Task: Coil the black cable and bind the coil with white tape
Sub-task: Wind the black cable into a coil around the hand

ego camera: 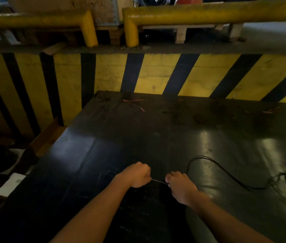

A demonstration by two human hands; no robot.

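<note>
A thin black cable [226, 171] lies on the dark table [121, 146], arching from near my right hand out to the right edge, where it tangles. My left hand [137, 175] is a closed fist near the table's front middle. My right hand [179, 185] is closed a short way to its right. A short taut stretch of the cable [158, 181], catching light, runs between the two fists. No white tape is visible.
A yellow-and-black striped wall [156, 74] rises behind the table, with yellow pipe rails [208, 14] above. Pink string scraps [133, 104] lie at the table's far side. A white box [11, 184] and dark clutter sit on the floor at left.
</note>
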